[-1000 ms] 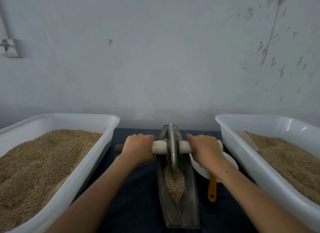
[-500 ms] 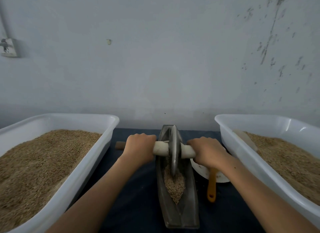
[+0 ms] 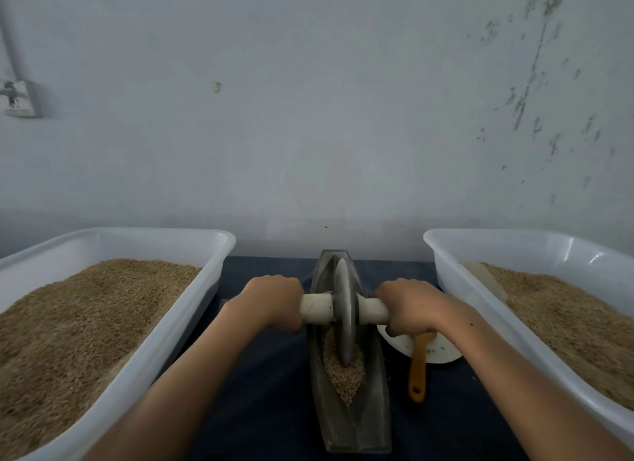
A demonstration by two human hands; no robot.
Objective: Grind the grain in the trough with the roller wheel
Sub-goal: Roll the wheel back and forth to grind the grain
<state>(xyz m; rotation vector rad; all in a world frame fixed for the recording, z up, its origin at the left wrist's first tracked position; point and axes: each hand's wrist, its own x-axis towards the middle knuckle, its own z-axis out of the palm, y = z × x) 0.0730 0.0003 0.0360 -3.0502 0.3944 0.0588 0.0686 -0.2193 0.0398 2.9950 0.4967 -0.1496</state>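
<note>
Fingers (image 3: 274,318) of the left hand (image 3: 271,303) are curled round the pale axle handle (image 3: 317,308) on its own side; those of the right hand (image 3: 411,306) are wrapped round the opposite stub. Both grips closed, knuckles up, thumbs not visible

Roller wheel (image 3: 344,309) is held upright on edge between the two hands, its rim bedded in the grain (image 3: 343,375) about mid-length of the trough (image 3: 356,423). Most of the loose grain is heaped on the near side of the wheel, tapering to a point toward the viewer

Key relation noted: the trough's long axis runs away from the body toward the wall, while the handle lies crosswise to it. Hands are placed evenly either side, neither nearer the wheel. Unground grain lies nearward of the fingers, so the coming stroke is judged to be a pull back along the trough, wheel kept vertical

Trough is set on the dark counter (image 3: 267,392) between two white tubs of grain, left tub (image 3: 185,323) and right tub (image 3: 487,323). A white dish (image 3: 442,352) with an orange-handled tool (image 3: 418,371) lies just right of the trough
</note>
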